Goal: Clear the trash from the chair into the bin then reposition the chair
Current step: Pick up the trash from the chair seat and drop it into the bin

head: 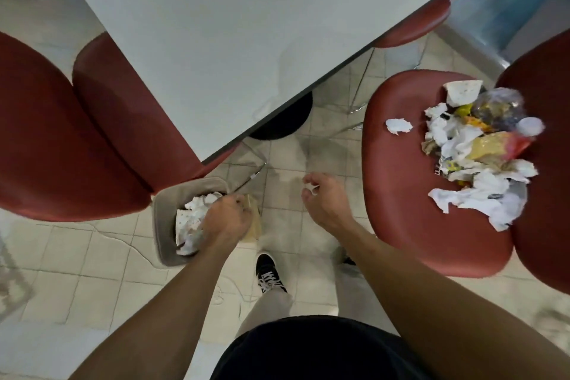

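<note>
A: Looking at the trash (481, 151) heaped on the chair (410, 194) — crumpled napkins, wrappers, a plastic bag — it's probably light and soft; pinch a bunch from above.

B: The left hand (226, 219) is over the bin (163, 219), fingers curled (whether they grip anything, I can't tell). The right hand (324, 197) hangs loose, a white scrap at its fingertips.

A: The table (246, 40) edge juts close; bare floor (287, 182) lies between chair and bin.

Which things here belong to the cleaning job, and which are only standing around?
Belong to the job: trash pile, chair under it, bin, left hand, right hand.
Only standing around: table, other chairs.
</note>
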A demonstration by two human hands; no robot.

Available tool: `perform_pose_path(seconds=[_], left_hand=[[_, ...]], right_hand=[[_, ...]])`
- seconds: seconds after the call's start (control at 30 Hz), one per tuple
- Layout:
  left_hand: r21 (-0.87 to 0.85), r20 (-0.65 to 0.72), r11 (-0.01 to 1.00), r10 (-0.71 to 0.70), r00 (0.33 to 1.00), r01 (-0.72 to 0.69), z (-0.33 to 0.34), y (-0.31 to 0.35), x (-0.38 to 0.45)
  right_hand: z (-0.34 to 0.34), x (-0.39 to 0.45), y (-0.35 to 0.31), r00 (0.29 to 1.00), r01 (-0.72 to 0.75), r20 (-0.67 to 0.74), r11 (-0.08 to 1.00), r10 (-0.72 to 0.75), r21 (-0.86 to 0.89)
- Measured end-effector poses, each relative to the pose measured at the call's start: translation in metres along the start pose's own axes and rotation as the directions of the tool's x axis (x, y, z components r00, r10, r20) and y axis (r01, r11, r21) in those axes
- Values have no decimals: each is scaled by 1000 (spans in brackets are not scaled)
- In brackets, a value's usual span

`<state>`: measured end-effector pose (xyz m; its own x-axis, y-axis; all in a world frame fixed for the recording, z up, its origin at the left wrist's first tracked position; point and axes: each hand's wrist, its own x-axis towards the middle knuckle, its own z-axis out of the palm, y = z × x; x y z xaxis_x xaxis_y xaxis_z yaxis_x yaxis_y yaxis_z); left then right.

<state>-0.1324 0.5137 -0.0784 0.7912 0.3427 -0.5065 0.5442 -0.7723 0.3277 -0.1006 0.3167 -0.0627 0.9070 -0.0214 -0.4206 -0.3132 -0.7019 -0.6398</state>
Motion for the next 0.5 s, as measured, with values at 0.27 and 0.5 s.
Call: perform_pose_path(seconds=[0.27,0.5], left_hand=[[150,93,963,210,973,-222,53,107,1],[240,166,873,393,904,-424,104,208,13]], right_hand=[[-79,13,90,982,-151,-104,986,157,67],[-137,19,182,932,-301,-169,945,320,128]])
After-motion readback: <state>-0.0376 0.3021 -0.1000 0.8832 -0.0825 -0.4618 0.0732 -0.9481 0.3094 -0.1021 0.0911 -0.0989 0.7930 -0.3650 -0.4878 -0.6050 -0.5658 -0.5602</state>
